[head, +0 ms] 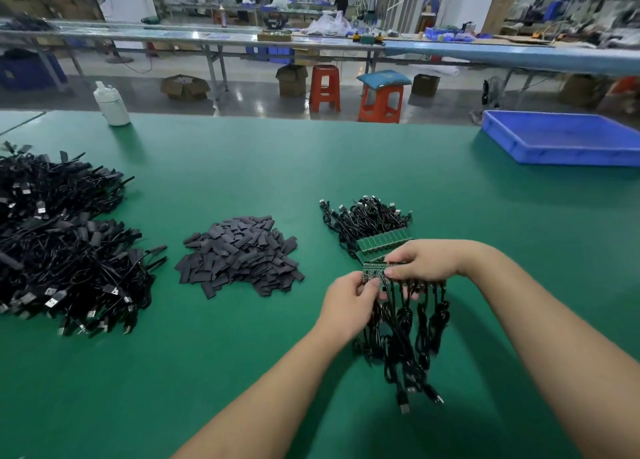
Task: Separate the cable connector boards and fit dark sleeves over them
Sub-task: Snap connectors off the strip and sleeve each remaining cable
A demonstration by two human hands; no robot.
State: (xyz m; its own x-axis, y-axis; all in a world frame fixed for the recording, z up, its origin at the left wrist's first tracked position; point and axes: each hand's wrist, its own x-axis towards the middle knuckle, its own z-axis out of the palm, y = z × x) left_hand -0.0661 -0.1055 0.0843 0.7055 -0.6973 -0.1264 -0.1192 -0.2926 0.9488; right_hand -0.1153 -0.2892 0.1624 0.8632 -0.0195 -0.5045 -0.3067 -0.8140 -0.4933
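Left hand (pixel 349 299): sat in the lower centre of the frame, thumb and fingers pinching the left end of a strip of green connector boards (pixel 374 273).
Right hand (pixel 424 261): was just right of it, fingers curled down over the strip's right part, gripping it from above.
Held cables (pixel 407 334): black, hung from the strip's lower edge below both hands, down to USB plugs near the tabletop (pixel 311 167).
Second board strip (pixel 384 244): lay on the green tabletop just above the hands, boards side by side, its black cables (pixel 363 216) bunched behind it.
Dark sleeves (pixel 239 254): a loose heap of flat pieces, left of the hands, centre of the frame.
Cable pile (pixel 62 247): a large black heap with USB plugs, at the left edge.
White bottle (pixel 111 104): stood upright, upper left of the tabletop.
Blue tray (pixel 564 136): rested at the tabletop's upper right.
Orange stools (pixel 353 95): stood on the floor beyond the tabletop's far edge.
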